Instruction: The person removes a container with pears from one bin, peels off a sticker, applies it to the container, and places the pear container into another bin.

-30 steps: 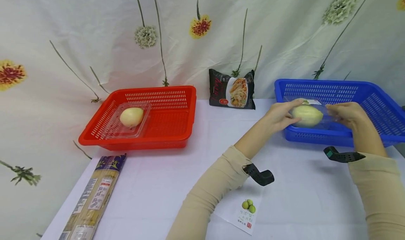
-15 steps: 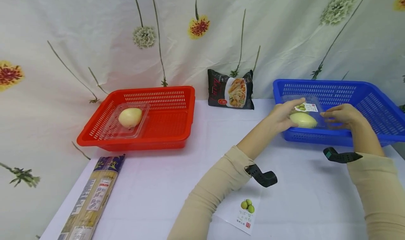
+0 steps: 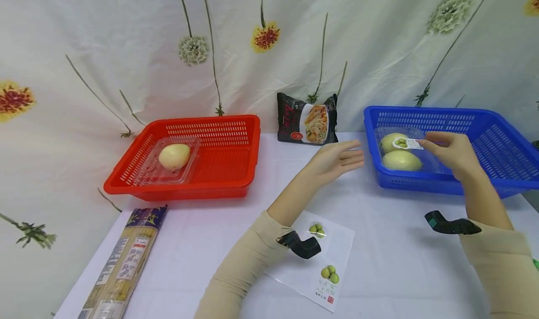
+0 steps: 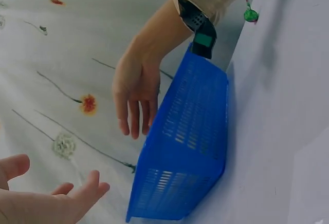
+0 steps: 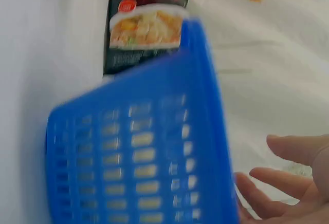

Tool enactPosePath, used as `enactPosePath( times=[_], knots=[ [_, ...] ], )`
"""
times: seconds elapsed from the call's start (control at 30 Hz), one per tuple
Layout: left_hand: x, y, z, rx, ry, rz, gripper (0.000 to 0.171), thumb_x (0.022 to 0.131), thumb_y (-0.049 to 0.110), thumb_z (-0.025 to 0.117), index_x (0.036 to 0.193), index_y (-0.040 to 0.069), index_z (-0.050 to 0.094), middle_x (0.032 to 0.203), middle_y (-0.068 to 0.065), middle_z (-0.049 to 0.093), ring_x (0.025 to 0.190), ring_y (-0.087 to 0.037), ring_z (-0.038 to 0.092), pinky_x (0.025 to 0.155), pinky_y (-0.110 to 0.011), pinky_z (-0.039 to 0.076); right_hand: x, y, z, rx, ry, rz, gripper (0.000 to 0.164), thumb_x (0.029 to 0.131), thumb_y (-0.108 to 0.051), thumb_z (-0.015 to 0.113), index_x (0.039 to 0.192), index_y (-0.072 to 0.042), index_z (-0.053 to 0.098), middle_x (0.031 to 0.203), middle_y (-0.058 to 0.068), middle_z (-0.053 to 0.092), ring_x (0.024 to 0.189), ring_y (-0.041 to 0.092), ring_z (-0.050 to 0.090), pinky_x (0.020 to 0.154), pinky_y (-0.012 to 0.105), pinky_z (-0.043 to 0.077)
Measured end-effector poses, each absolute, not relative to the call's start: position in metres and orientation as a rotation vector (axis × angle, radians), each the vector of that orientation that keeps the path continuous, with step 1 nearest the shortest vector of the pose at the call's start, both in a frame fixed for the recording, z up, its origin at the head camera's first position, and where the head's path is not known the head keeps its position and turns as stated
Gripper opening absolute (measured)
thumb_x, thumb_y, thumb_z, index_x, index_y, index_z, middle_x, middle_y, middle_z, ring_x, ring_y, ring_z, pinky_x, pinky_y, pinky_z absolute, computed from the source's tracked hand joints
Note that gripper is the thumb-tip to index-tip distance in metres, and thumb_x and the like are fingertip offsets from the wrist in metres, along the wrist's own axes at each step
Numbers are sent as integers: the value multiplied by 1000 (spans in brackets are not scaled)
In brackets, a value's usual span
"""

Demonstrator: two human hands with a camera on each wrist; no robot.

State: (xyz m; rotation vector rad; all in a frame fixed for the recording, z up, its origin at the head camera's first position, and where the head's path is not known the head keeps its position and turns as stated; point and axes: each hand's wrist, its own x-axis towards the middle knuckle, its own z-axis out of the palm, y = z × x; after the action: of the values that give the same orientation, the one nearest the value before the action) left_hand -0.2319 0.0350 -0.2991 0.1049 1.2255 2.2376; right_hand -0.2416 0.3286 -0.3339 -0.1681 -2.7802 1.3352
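A clear plastic box [image 3: 430,162] with a pear-picture label lies inside the blue basket [image 3: 442,183]. Two pale yellow-green fruits, one front [image 3: 401,161] and one behind [image 3: 390,140], show in it. My right hand [image 3: 456,153] hovers over the basket beside the label, fingers loosely extended and gripping nothing; in the left wrist view that hand [image 4: 138,82] hangs by the rim with straight fingers. Left of the basket, my left hand [image 3: 334,162] is in the air, fingers straight and holding nothing. The right wrist view shows my right hand [image 5: 293,183] beside the blue rim.
A red basket [image 3: 223,188] at left holds another clear box [image 3: 145,174] with one pale fruit [image 3: 174,156]. A black noodle packet [image 3: 290,122] leans at the back. Long noodle packs [image 3: 126,263] lie front left. A pear-printed sheet [image 3: 324,258] lies below my left arm.
My left hand has left the box in the blue basket and moved left and out. The box has settled into the basket, both fruits now showing. My right hand has come off it.
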Motion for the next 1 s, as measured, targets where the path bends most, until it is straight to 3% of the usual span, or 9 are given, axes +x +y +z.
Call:
enactPosePath(
  times=[0.07,0.13,0.23,0.3,0.5,0.6,0.77,1.0],
  knots=[
    [-227,18,-300,149,1245,2239,46,97,9,49,140,-6,37,138,-28,41,129,-36,41,102,-41,39,-225,305,-318,-59,-2732,1398,74,93,-50,49,145,0,31,146,28,31,130,37,37,101,64,26],
    [-220,3,-300,203,1290,2227,48,97,9,50,140,-6,35,138,-27,42,129,-35,43,102,-40,40,-210,282,-306,63,-2680,1438,67,95,-43,50,142,2,36,141,18,44,119,19,52,103,48,37],
    [-207,-17,-296,304,1401,2193,48,98,10,49,140,-7,35,140,-25,42,129,-34,43,101,-40,41,-202,258,-303,242,-2622,1494,58,95,-34,53,139,2,41,123,-5,59,95,-6,57,90,20,47],
    [-200,-30,-294,365,1502,2179,47,98,10,48,140,-7,36,140,-24,43,128,-33,44,100,-39,41,-200,244,-303,355,-2582,1542,53,95,-28,55,137,3,44,111,-12,59,92,-8,58,78,8,46],
    [-186,-63,-295,386,1678,2198,44,97,10,48,137,-5,41,137,-23,47,126,-35,46,98,-40,43,-202,203,-306,523,-2567,1706,51,95,-22,56,137,5,43,125,22,56,93,-3,61,81,13,48],
    [-181,-78,-298,382,1742,2176,45,97,11,48,139,-3,40,137,-22,47,126,-36,46,98,-40,43,-206,187,-309,595,-2551,1789,48,96,-16,54,137,7,42,127,29,52,94,-1,61,80,18,51],
    [-175,-102,-302,423,1926,2118,45,96,11,49,139,0,40,134,-21,51,122,-34,51,96,-41,45,-212,162,-316,695,-2546,1847,44,96,-10,52,135,9,43,125,30,53,94,4,62,80,25,53],
    [-170,-144,-304,390,2243,2053,47,94,18,57,137,5,45,126,-20,57,109,-28,60,89,-38,51,-222,120,-318,781,-2528,1953,43,94,-8,54,134,7,46,123,27,56,107,35,59,85,39,52]
  ],
)
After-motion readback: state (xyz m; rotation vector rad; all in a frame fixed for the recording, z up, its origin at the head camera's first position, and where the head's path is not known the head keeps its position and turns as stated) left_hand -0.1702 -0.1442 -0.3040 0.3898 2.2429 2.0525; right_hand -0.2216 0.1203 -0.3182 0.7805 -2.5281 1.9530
